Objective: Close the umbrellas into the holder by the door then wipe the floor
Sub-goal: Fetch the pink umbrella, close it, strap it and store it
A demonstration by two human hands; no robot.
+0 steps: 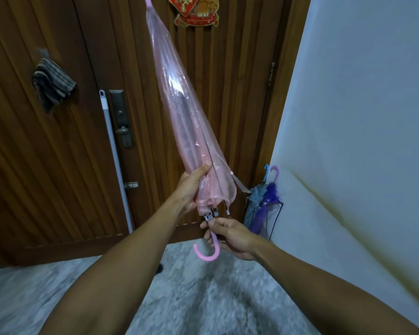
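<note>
A folded pink see-through umbrella (179, 110) points up and to the left in front of the wooden door (58, 153). My left hand (191, 187) wraps around its gathered canopy near the rib tips. My right hand (230, 235) grips the shaft just above the pink hooked handle (209, 252). A thin black wire holder (276, 218) stands in the corner by the door. In it are a purple umbrella (266, 204) and a grey-blue umbrella (255, 197), both folded, handles up.
A white mop pole (114, 153) leans against the door beside the lock plate (121, 117). A striped cloth (53, 85) hangs on the door at the left. The white wall (361, 117) is on the right. Grey marbled floor (203, 298) lies below.
</note>
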